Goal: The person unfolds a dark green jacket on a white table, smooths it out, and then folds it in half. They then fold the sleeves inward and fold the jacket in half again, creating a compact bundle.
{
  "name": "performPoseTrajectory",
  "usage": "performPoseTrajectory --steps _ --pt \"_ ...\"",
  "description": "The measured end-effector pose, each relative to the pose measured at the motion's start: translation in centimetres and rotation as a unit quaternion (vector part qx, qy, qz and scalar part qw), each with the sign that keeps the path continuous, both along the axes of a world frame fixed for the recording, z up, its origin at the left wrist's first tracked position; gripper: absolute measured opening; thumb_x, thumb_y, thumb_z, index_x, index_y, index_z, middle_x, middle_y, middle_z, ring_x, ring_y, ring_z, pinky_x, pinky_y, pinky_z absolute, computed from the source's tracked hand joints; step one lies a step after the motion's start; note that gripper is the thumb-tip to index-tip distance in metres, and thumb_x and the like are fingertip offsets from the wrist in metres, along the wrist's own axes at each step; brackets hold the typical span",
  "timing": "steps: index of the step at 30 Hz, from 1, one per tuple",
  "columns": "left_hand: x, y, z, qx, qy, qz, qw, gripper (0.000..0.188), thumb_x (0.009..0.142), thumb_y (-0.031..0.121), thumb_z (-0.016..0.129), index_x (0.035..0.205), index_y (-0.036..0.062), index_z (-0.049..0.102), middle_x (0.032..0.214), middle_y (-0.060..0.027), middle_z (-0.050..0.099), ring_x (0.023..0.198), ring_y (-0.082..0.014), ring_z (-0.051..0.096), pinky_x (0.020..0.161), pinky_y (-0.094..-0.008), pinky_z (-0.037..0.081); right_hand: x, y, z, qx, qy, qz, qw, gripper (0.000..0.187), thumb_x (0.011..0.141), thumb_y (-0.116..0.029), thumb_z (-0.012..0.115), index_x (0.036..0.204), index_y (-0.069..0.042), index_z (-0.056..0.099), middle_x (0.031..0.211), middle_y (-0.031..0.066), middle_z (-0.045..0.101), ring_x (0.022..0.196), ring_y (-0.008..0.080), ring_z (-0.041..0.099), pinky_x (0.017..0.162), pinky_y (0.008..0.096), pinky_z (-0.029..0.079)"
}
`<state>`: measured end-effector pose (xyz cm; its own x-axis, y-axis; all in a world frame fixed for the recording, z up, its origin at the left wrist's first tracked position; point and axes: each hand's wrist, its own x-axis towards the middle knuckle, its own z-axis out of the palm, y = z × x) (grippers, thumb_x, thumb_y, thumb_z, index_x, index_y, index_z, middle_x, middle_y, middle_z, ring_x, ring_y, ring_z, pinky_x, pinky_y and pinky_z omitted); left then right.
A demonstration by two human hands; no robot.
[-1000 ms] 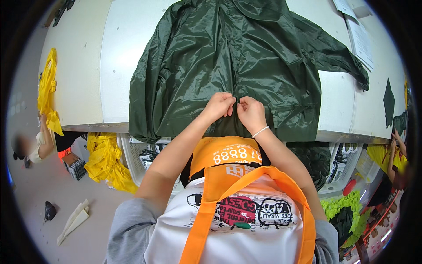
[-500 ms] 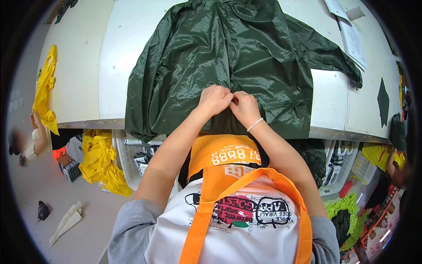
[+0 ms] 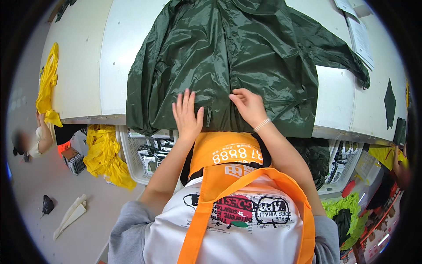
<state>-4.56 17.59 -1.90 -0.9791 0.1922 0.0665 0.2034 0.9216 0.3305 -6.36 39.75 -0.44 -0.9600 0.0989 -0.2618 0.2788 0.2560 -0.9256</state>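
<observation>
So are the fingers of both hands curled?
No, the left hand has its fingers stretched out over the green jacket; only the right hand has them curled.

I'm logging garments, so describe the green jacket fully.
The jacket is dark green, glossy and creased, of thin, synthetic-looking cloth. It lies spread on the white table, its top cut off by the picture, its hem at the near edge. A line runs down its middle; one sleeve stretches out right. The left hand lies spread on its lower left; the right hand, fingers bent, is at the middle line.
</observation>
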Motion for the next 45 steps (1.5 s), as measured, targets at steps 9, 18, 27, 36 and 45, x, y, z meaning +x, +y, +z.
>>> performPoseTrajectory --steps 9,18,27,36,45 --pt "-0.4 -3.4 -3.5 -0.093 -0.025 0.035 0.995 0.072 0.083 0.044 0.059 0.143 0.0134 0.034 0.152 -0.0136 0.020 0.138 -0.0412 0.017 0.103 -0.0669 0.012 10.4 11.0 -2.8 0.440 -0.022 0.031 0.897 0.069 0.088 -0.030 0.055 0.143 -0.002 0.026 0.150 0.0183 0.022 0.138 0.0325 0.024 0.110 0.0547 0.013" --pt "-15.4 -2.4 -6.1 -0.100 0.049 0.048 0.993 0.073 0.083 0.052 0.056 0.144 0.0187 0.033 0.151 -0.0110 0.024 0.137 -0.0397 0.021 0.104 -0.0658 0.015 -6.3 13.5 -7.6 0.542 0.080 0.008 0.837 0.075 0.089 -0.049 0.048 0.147 -0.009 0.022 0.153 0.0093 0.021 0.140 0.0253 0.021 0.109 0.0581 0.012" --pt "-26.1 1.2 -6.3 -0.120 0.205 -0.036 0.971 0.063 0.085 0.053 0.055 0.134 0.0151 0.043 0.139 -0.0113 0.042 0.128 -0.0324 0.037 0.101 -0.0548 0.026 -13.9 13.0 -7.0 0.517 0.164 -0.009 0.840 0.068 0.089 -0.041 0.054 0.142 -0.005 0.029 0.148 0.0162 0.028 0.137 0.0304 0.027 0.108 0.0571 0.019" --pt "-13.7 9.4 -2.7 0.073 -0.245 -0.023 0.966 0.044 0.084 0.044 0.059 0.070 0.0035 0.067 0.060 -0.0131 0.064 0.060 -0.0269 0.065 0.056 -0.0378 0.049 -4.8 0.4 -4.5 0.113 0.051 -0.075 0.989 0.010 0.080 -0.009 0.066 0.082 0.001 0.066 0.076 0.0122 0.062 0.062 0.0255 0.062 0.059 0.0345 0.049" --pt "-14.0 8.7 -4.0 0.424 -0.429 -0.002 0.797 0.034 0.093 0.024 0.052 0.067 0.0040 0.052 0.058 -0.0015 0.054 0.048 -0.0087 0.050 0.046 -0.0229 0.041 -5.5 -0.2 -4.4 0.148 0.074 -0.043 0.985 0.020 0.073 -0.017 0.072 0.082 -0.001 0.066 0.076 0.0126 0.062 0.067 0.0277 0.062 0.062 0.0338 0.050"
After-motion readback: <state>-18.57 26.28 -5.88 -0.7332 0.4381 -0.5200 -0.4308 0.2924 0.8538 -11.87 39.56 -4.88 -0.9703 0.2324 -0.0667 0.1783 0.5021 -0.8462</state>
